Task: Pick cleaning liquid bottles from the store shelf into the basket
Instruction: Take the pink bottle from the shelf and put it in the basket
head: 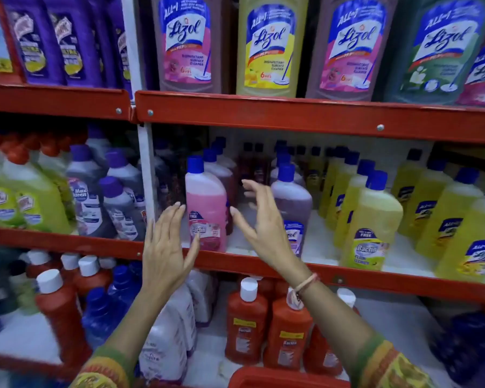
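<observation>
A pink cleaning liquid bottle [206, 203] with a blue cap stands upright at the front of the middle shelf [305, 271]. My left hand [165, 247] is open just left of it, fingertips close to the bottle's side. My right hand [261, 222] is open just right of it, fingers spread, not touching it. A purple bottle [293, 203] stands behind my right hand. The red basket [280, 378] shows only its rim at the bottom edge, below my right forearm.
Yellow bottles [373, 219] fill the middle shelf to the right, green and grey ones [95, 197] to the left. Large Lizol bottles [269, 46] stand on the top shelf. Red bottles [247, 317] with white caps crowd the lower shelf. Red shelf edges jut forward.
</observation>
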